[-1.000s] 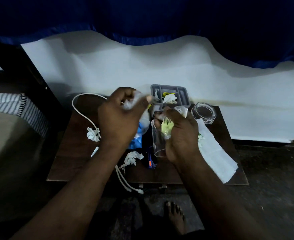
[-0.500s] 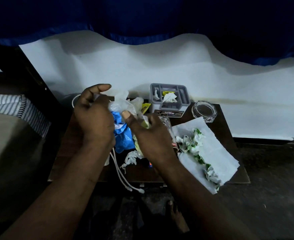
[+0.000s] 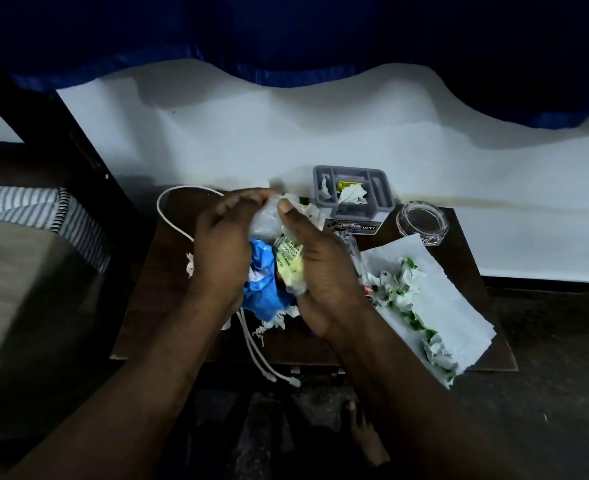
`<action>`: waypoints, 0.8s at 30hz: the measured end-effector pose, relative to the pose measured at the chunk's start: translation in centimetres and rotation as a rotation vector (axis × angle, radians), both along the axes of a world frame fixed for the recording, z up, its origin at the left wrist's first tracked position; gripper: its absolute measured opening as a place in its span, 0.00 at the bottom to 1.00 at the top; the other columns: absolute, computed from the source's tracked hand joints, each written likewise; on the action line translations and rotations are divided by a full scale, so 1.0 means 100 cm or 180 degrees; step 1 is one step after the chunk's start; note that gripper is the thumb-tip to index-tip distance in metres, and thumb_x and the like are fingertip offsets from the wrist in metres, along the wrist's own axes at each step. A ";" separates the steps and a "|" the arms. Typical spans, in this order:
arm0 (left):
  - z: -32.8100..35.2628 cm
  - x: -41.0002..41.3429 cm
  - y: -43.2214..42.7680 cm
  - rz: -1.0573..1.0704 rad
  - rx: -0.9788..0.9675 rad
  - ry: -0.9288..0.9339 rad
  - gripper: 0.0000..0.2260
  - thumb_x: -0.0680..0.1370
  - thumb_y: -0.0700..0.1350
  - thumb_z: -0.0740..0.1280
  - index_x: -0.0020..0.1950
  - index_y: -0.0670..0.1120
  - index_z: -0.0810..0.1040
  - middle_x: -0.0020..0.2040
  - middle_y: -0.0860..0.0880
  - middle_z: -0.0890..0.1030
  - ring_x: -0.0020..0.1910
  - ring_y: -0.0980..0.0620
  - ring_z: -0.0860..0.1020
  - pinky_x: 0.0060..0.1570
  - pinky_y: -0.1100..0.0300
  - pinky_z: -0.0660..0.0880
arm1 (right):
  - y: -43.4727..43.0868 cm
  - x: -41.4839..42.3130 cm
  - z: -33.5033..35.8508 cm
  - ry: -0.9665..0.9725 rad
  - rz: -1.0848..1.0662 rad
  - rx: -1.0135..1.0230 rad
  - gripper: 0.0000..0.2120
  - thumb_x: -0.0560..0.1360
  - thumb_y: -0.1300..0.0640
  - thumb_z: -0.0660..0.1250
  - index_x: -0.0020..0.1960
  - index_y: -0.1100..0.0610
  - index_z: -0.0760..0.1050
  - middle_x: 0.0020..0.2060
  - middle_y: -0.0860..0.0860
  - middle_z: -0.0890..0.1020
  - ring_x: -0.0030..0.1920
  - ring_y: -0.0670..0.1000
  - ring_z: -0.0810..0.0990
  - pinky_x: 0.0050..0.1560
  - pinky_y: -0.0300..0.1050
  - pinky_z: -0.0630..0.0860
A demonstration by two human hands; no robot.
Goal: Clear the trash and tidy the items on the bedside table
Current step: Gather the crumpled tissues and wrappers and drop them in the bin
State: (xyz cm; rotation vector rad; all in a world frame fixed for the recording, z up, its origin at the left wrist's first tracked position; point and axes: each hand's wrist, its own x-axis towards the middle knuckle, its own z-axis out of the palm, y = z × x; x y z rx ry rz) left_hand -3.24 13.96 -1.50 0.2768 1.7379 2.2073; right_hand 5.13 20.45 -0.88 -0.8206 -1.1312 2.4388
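Trash wad (image 3: 263,289) clasped between left hand (image 3: 222,251), right hand (image 3: 324,275).

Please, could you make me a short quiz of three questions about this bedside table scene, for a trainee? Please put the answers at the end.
1. True or false: the grey tray is empty.
2. What do the left hand and the right hand hold together?
3. The green and white scraps lie: A on the white paper; B in the grey tray; C in the left hand.

Key
1. False: a crumpled tissue sits in it.
2. A bundle of plastic wrappers.
3. A.
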 end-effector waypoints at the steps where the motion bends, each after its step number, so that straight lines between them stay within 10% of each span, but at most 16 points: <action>1: -0.001 0.002 0.000 0.0034 0.0087 -0.0085 0.07 0.76 0.46 0.71 0.41 0.52 0.88 0.43 0.50 0.88 0.45 0.52 0.86 0.50 0.57 0.80 | -0.001 -0.001 0.000 0.0025 0.0034 -0.0036 0.20 0.78 0.51 0.74 0.66 0.61 0.80 0.60 0.63 0.85 0.63 0.64 0.84 0.69 0.70 0.74; 12: 0.005 -0.029 -0.019 0.0887 -0.0010 0.0793 0.22 0.74 0.51 0.76 0.30 0.37 0.73 0.27 0.34 0.70 0.29 0.47 0.69 0.32 0.52 0.68 | -0.011 -0.003 0.002 -0.1474 0.0081 0.2836 0.33 0.67 0.21 0.61 0.55 0.46 0.83 0.50 0.42 0.87 0.52 0.41 0.83 0.55 0.45 0.78; 16: 0.009 -0.039 -0.022 0.1190 0.0303 0.0441 0.24 0.72 0.51 0.77 0.25 0.51 0.64 0.26 0.51 0.63 0.29 0.49 0.62 0.33 0.52 0.63 | -0.016 0.001 -0.004 -0.1452 0.1165 0.1948 0.32 0.69 0.20 0.62 0.59 0.42 0.82 0.58 0.43 0.85 0.62 0.49 0.82 0.57 0.47 0.75; 20: 0.005 -0.036 -0.022 0.0899 0.0254 0.0259 0.24 0.70 0.57 0.79 0.26 0.51 0.68 0.29 0.43 0.69 0.31 0.46 0.67 0.36 0.51 0.68 | -0.028 -0.003 -0.007 -0.0563 0.1346 0.0378 0.35 0.68 0.27 0.69 0.60 0.54 0.83 0.43 0.52 0.86 0.31 0.46 0.82 0.26 0.37 0.72; 24: -0.002 -0.032 -0.019 0.0419 -0.0157 0.0126 0.27 0.66 0.63 0.80 0.33 0.40 0.77 0.32 0.44 0.78 0.31 0.48 0.76 0.37 0.52 0.74 | -0.018 -0.011 -0.008 -0.0179 0.0553 0.0642 0.09 0.77 0.42 0.72 0.53 0.43 0.87 0.53 0.52 0.89 0.46 0.49 0.88 0.41 0.43 0.81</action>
